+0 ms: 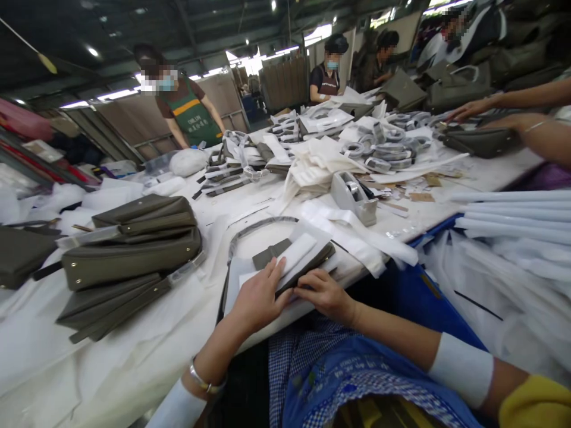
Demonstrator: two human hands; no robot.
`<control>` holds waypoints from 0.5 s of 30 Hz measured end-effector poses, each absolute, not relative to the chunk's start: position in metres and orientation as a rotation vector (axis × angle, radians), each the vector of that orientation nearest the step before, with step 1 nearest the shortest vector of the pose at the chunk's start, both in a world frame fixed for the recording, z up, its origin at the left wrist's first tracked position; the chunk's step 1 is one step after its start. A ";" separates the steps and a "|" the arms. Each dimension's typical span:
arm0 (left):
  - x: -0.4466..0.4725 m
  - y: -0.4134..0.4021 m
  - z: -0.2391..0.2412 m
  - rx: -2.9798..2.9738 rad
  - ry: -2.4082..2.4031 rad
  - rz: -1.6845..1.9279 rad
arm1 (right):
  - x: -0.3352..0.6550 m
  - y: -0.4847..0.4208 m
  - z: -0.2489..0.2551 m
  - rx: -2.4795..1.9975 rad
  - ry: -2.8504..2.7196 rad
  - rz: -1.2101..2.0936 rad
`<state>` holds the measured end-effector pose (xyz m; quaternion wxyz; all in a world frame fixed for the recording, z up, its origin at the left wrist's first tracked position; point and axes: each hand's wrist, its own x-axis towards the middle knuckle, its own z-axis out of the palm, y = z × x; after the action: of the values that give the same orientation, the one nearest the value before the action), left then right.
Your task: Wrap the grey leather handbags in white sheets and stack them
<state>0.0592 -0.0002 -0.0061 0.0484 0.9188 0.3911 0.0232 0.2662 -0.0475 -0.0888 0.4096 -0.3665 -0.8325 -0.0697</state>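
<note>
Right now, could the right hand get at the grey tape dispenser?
Likely yes: between the right hand and the tape dispenser, mostly low white strips show, though that hand is at the dark piece.

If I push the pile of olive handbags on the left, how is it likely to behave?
The pile of olive handbags may slide apart, as its layers lie unevenly on each other. It will probably flex, since the lower flaps fan out loosely. Rolling seems unlikely, given the broad, flat panels.
</note>
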 end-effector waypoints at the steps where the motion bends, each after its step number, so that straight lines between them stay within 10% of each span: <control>1: 0.058 -0.001 -0.006 2.789 1.174 0.062 | 0.265 -0.046 -0.091 -0.897 -2.069 -0.180; 15: 0.065 -0.021 -0.050 2.911 1.315 0.304 | 0.340 -0.022 -0.033 -0.957 -2.547 -0.282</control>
<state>0.0646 -0.0212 -0.0500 -0.0336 0.9067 0.4095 0.0946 0.3401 -0.0224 -0.0335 0.2015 -0.3426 -0.9120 -0.1010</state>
